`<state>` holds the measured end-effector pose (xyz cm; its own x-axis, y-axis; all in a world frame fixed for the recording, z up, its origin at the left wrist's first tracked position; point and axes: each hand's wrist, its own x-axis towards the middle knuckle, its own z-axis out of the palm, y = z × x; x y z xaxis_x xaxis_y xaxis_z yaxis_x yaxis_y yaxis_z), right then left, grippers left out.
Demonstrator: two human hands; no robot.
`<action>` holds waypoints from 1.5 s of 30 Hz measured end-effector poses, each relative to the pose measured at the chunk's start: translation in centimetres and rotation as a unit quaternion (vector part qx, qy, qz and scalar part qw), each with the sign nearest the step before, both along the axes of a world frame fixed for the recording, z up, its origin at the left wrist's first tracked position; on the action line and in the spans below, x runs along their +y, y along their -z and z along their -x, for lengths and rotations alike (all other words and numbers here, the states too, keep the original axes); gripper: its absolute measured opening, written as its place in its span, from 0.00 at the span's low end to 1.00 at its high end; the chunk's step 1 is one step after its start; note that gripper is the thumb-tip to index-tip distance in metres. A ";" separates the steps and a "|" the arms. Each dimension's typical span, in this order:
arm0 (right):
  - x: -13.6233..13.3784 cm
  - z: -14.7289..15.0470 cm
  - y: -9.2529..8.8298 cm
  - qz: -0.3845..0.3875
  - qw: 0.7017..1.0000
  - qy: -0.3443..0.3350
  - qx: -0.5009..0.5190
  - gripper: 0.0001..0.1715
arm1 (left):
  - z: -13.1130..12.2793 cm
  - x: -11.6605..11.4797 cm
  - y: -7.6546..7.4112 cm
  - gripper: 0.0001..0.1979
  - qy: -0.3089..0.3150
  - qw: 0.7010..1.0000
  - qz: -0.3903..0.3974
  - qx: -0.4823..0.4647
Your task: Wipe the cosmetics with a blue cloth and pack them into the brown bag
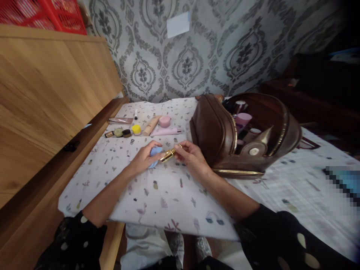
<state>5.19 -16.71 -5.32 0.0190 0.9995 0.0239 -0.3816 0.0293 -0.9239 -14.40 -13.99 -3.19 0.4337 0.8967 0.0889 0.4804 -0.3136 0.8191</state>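
Observation:
My left hand is closed round a light blue cloth and the lower end of a shiny gold tube. The fingers of my right hand pinch the tube's other end. Beyond my hands, on the patterned white cloth, lie a pink tube, a beige tube, a round pink jar, a yellow-lidded jar and a dark round pot. An open brown bag with cosmetics inside stands just right of my right hand.
A wooden panel rises at the left, with a red basket behind it. Patterned wallpaper backs the table. At the right edge is a blurred dark-edged object. Shoes show below the table's front edge.

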 end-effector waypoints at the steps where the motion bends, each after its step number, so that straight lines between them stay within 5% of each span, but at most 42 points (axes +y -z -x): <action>1: 0.0 0.0 0.0 0.002 1.000 0.003 0.001 0.28 | 0.1 0.1 0.2 0.22 -0.016 1.000 0.001 -0.022; 4: -0.1 0.2 0.0 0.002 1.000 0.003 -0.008 0.28 | 0.1 -0.1 0.4 0.21 -0.027 0.995 -0.022 -0.096; 6: -0.1 0.2 0.0 -0.004 1.000 -0.003 -0.013 0.28 | -0.2 -0.4 0.3 0.24 0.019 0.993 -0.042 -0.110; 9: -0.1 0.2 0.0 -0.003 1.000 -0.014 -0.004 0.27 | -0.6 -0.9 0.3 0.33 0.124 0.988 -0.083 -0.034; 12: -0.2 0.1 0.1 0.013 1.000 -0.028 -0.002 0.27 | -0.7 -0.9 0.5 0.31 0.165 0.976 -0.134 0.042; 22: -0.2 0.1 -0.4 0.036 0.998 -0.025 0.046 0.25 | 0.0 -0.4 -0.5 0.20 0.070 0.993 -0.097 0.012; 26: -0.3 0.1 -0.4 0.037 0.998 -0.026 0.043 0.28 | 0.0 -0.4 -0.3 0.17 0.040 0.975 -0.216 0.000; 30: -0.4 0.2 -0.5 0.042 0.998 -0.031 0.022 0.30 | -0.2 -0.4 0.5 0.24 0.104 0.949 -0.288 0.069; 36: -0.5 0.2 -0.6 0.054 0.998 -0.033 0.017 0.30 | -0.3 -0.4 0.5 0.19 0.121 0.962 -0.239 0.050; 41: -0.6 0.1 -0.7 0.031 0.998 -0.035 0.038 0.28 | 0.0 -0.5 -0.2 0.20 0.065 0.988 -0.143 0.004; 45: -0.7 0.2 -1.0 0.026 0.999 -0.027 0.015 0.29 | 0.1 -0.5 0.2 0.18 0.010 0.976 -0.217 0.029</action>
